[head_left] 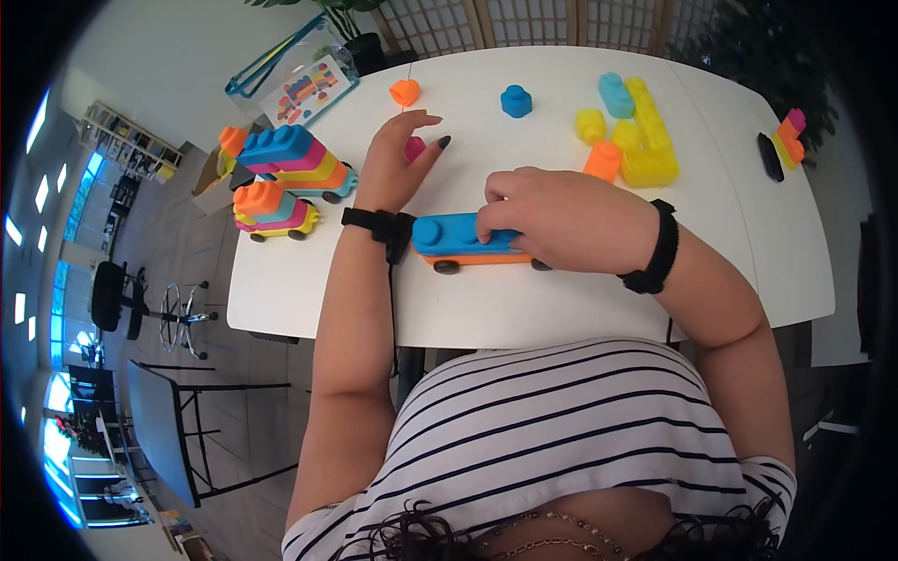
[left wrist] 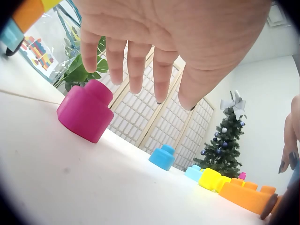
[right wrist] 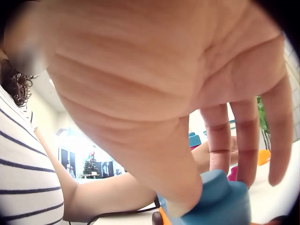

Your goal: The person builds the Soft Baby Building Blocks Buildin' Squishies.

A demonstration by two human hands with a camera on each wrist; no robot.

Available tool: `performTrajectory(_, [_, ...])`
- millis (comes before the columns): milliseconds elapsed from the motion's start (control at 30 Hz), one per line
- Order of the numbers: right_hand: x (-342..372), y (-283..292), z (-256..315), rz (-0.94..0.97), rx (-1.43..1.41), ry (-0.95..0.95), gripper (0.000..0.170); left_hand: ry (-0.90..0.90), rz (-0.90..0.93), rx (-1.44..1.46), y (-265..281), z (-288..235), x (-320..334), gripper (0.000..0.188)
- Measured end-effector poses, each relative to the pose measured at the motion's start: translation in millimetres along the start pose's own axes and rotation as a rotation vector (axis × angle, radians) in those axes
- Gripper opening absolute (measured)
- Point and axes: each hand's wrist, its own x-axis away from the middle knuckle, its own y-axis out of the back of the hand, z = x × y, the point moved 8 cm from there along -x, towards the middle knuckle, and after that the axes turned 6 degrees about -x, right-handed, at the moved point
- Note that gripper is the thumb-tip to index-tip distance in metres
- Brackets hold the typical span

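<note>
My right hand (head_left: 575, 222) holds a long blue toy block (head_left: 443, 236), thumb and fingertips at its right end. That block sits on an orange wheeled base (head_left: 491, 259) with dark wheels, which stands on the table in front of me. My left hand (head_left: 393, 166) reaches over the table to the left of it, fingers spread and holding nothing. Under the left palm a small magenta block (left wrist: 83, 113) with one stud sits on the tabletop, apart from the fingers in the left wrist view.
Two built block vehicles (head_left: 297, 161) stand at the left. Behind them is a clear zip bag (head_left: 281, 89). An orange block (head_left: 405, 92) and a blue block (head_left: 516, 101) lie at the back. Yellow blocks (head_left: 650, 164) and others cluster at the right of the white table (head_left: 748, 243).
</note>
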Motion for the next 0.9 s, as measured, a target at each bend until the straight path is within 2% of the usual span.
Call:
performTrajectory(167, [-2.8, 2.1, -3.8, 0.009, 0.005, -0.089, 0.027, 0.02, -0.001, 0.057, 1.0, 1.8, -0.9, 0.032])
performTrajectory(233, [-3.2, 4.8, -21.5, -0.013, -0.022, -0.171, 0.026, 0.02, -0.042, 0.149, 4.6, 4.5, -1.7, 0.032])
performTrajectory(300, [-5.4, 9.0, -35.9, -0.04, -0.048, -0.168, 0.025, 0.067, -0.01, 0.248, 3.8, 6.0, -1.7, 0.033])
performTrajectory(367, [-6.6, 16.7, -48.5, -0.021, -0.052, -0.061, 0.027, 0.059, 0.182, 0.443, -5.6, 2.6, 0.1, 0.035])
performTrajectory(400, [-6.8, 24.1, -60.0, -0.026, -0.051, -0.065, 0.027, 0.046, 0.287, 0.558, -11.9, 0.5, 3.0, 0.04])
performTrajectory(433, [-6.5, 36.6, -73.3, -0.086, -0.103, -0.074, 0.025, 0.041, 0.289, 0.559, -10.4, -3.0, 3.7, 0.04])
performTrajectory(467, [-5.0, 49.1, -87.6, -0.145, -0.156, -0.082, 0.024, -0.007, 0.424, 0.515, -16.2, -14.3, 8.4, 0.042])
performTrajectory(500, [-0.2, 60.0, -112.9, -0.245, -0.073, -0.17, 0.024, -0.054, 0.557, 0.469, -22.0, -25.1, 15.7, 0.044])
performTrajectory(533, [8.4, 69.6, -129.9, -0.249, 0.109, -0.28, 0.027, 0.095, 0.641, 0.59, -31.0, -27.0, 23.2, 0.046])
performTrajectory(600, [27.2, 65.6, -185.2, -0.239, 0.306, -0.559, 0.035, 0.137, 0.678, 0.596, -34.6, -28.7, 24.3, 0.045])
performTrajectory(633, [28.5, 66.7, -192.5, -0.239, 0.305, -0.553, 0.035, 0.179, 0.723, 0.599, -36.7, -27.9, 26.7, 0.044])
performTrajectory(733, [31.4, 62.2, -208.6, -0.207, 0.171, -0.602, 0.042, 0.263, 0.687, 0.508, -31.3, -23.7, 24.5, 0.038])
performTrajectory(833, [22.4, 73.5, -171.6, -0.212, 0.154, -0.541, 0.045, 0.227, 0.589, 0.41, -26.2, -10.8, 18.8, 0.037])
performTrajectory(900, [18.8, 77.8, -144.1, -0.19, -0.048, -0.543, 0.045, 0.224, 0.563, 0.328, -25.5, -1.5, 16.4, 0.036])
